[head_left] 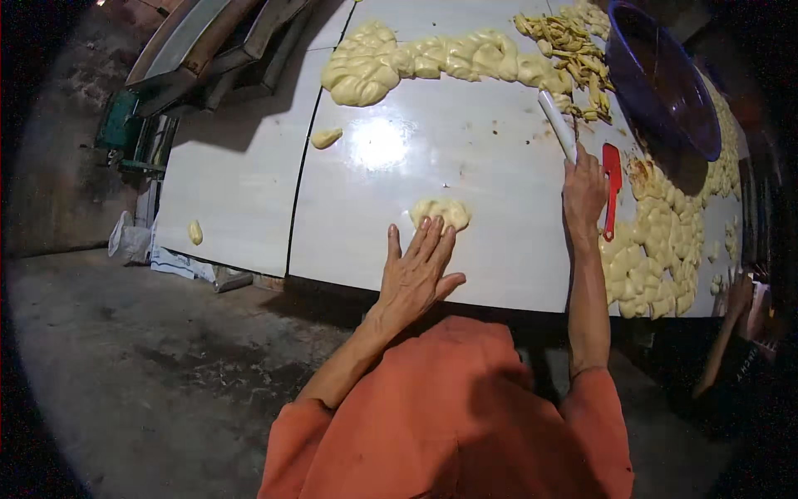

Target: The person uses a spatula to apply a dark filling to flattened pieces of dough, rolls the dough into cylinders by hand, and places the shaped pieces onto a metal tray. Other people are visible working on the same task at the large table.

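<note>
My left hand (417, 270) lies flat with its fingers spread, the fingertips pressing on a small flattened piece of pale yellow dough (440, 212) near the front of the white table (499, 258). Farther right, my right hand (585, 191) is closed around one end of a white rolling pin (557, 125). The rolling pin points away and a little left, its far end close to the row of dough. Just right of that hand lies a red spatula-like tool (612, 187).
A long mass of dough (465, 54) stretches across the back, beside a pile of yellowish strips (578, 62). A purple basin (665, 91) stands at the far right, above many dough pieces (665, 241). Metal troughs (199, 50) are at the far left. Another person's hand (738, 298) shows at right.
</note>
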A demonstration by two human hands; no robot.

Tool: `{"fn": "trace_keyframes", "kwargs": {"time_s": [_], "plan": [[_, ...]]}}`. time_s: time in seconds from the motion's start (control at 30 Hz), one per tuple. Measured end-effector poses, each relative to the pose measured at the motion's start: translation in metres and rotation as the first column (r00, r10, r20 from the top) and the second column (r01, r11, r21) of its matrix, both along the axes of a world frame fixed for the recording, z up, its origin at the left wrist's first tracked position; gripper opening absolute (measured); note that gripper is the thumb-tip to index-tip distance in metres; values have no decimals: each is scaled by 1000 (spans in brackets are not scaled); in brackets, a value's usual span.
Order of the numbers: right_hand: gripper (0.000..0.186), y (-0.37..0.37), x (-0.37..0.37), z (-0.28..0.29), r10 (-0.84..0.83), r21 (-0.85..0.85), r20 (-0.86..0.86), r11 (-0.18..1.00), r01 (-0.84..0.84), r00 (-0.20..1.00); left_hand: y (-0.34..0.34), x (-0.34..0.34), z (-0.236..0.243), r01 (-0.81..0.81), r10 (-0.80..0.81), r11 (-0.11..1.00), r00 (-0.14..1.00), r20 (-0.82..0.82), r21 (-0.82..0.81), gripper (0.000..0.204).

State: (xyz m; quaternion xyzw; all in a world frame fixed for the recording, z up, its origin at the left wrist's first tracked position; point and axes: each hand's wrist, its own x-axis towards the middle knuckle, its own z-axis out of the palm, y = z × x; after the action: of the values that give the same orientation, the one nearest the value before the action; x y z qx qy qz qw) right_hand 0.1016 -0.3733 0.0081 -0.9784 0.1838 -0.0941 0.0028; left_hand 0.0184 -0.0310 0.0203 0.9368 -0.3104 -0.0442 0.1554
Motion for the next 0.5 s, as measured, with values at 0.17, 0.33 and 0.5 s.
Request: {"fn": "trace_keyframes", "kwargs": {"time_s": [0.17, 0.33, 0.5], "plan": [[40, 45, -24, 26, 289, 312, 254, 879, -361, 923, 27, -5, 7, -68, 80, 984, 995, 63, -162, 84], [48, 124, -53, 36, 748, 331, 153, 577, -746, 646, 33, 12, 5, -195, 223, 969, 954, 200, -151, 77], [53, 151, -38, 25, 641, 295, 1, 734, -612, 768, 20, 51, 2, -295, 295, 955, 955, 10, -18, 61]]}}
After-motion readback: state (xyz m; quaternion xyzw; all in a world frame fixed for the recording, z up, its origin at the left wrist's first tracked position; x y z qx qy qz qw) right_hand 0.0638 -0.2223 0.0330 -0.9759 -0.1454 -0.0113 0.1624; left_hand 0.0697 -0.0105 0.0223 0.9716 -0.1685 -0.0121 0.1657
